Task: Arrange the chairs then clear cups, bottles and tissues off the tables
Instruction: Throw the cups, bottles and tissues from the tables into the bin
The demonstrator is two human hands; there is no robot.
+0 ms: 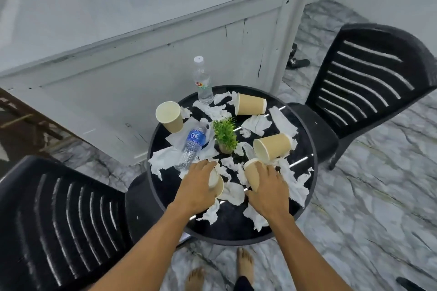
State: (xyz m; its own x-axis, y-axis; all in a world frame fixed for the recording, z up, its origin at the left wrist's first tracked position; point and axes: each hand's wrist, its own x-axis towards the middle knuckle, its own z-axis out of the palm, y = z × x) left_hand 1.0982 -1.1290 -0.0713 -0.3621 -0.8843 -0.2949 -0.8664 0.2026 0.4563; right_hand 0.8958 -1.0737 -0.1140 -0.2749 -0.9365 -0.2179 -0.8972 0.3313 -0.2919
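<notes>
Two tipped paper cups are lying at the near side of the round black table (pixel 231 227), each under a hand. The left hand (pixel 197 188) is curling its fingers over the near-left cup (pixel 218 185), and the right hand (pixel 268 190) is grasping the near-right cup (pixel 251 176) between fingers and thumb. Three more are sitting farther off: an upright cup (pixel 169 117) at far left, a far tipped cup (pixel 251 104), and a right tipped cup (pixel 272 146). A clear bottle (pixel 203 80) is standing at the far edge, and an OK-labelled bottle (pixel 192 146) is lying just left of the small green plant (pixel 225 136). Torn tissues (pixel 163 160) are littering the tabletop. A near-left chair (pixel 59 220) and a far-right chair (pixel 369 78), both black and slatted, are flanking the table.
</notes>
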